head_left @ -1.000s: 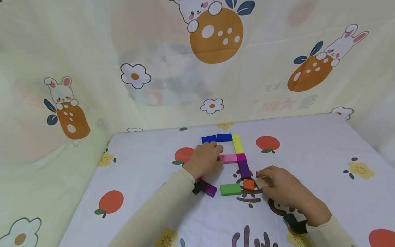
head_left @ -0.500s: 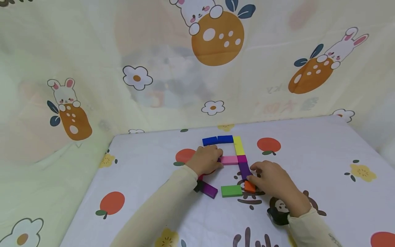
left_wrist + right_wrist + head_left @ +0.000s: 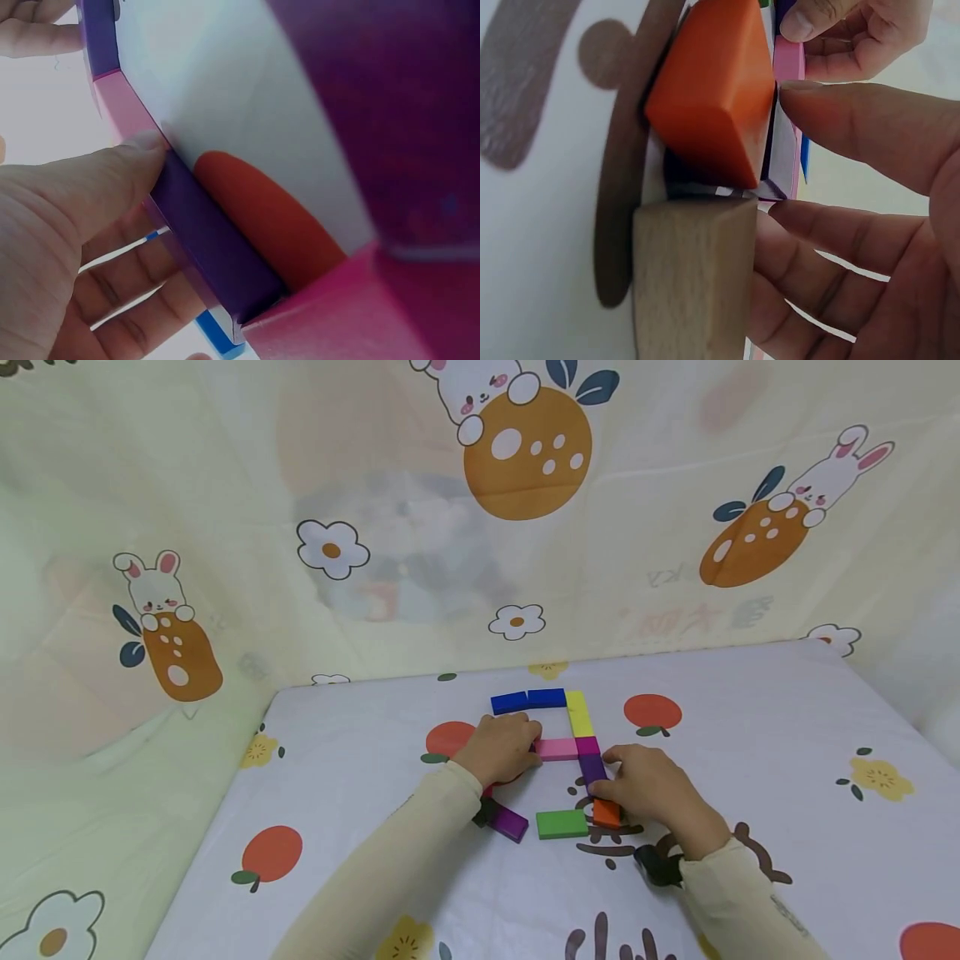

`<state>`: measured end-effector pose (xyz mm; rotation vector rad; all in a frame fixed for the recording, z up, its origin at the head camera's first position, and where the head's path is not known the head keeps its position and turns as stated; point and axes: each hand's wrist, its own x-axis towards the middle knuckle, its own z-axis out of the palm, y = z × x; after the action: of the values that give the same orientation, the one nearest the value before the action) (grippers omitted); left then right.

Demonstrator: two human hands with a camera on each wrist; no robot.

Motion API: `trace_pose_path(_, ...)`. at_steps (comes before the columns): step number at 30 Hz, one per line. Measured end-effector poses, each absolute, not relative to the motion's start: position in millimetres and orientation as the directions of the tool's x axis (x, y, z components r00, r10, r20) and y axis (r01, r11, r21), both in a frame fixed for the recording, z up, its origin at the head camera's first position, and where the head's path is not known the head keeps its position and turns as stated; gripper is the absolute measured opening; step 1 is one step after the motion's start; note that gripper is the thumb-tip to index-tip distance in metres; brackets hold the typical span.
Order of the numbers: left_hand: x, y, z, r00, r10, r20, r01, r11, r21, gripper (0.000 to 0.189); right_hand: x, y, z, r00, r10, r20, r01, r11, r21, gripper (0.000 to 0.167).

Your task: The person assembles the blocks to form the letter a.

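Note:
My left hand (image 3: 498, 747) pinches a dark purple block (image 3: 210, 232) by its end where it meets a pink block (image 3: 557, 749); the hand hides this block in the head view. My right hand (image 3: 652, 785) holds another purple block (image 3: 592, 767) between thumb and fingers, below a small magenta block (image 3: 587, 745). Just under that purple block sits an orange block (image 3: 607, 812). A plain wooden block (image 3: 694, 277) lies beside the orange one, hidden behind the right hand in the head view. A yellow block (image 3: 580, 714) runs up from the magenta one.
Two blue blocks (image 3: 528, 699) form the top of the outline. A green block (image 3: 562, 824) lies left of the orange one, and a glossy purple block (image 3: 509, 824) slants by the left wrist. A printed cloth (image 3: 360, 752) covers the table; a patterned curtain (image 3: 420, 610) hangs behind.
The right hand has let go of the wooden block beside the orange one and moved up and left onto the purple block. The left hand stays at its place.

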<state>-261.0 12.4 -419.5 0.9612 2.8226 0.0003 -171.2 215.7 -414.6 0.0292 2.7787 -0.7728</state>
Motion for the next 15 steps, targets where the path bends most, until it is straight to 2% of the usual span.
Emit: trace_pose_path(15, -262.7, 14.2, -420.2, -0.788, 0.597, -0.148, 0.596, 0.801, 0.054, 0.026, -175.6, 210.5, -414.3, -0.952, -0.003, -0.307, 0.160, 0.849, -0.503, 0.062)
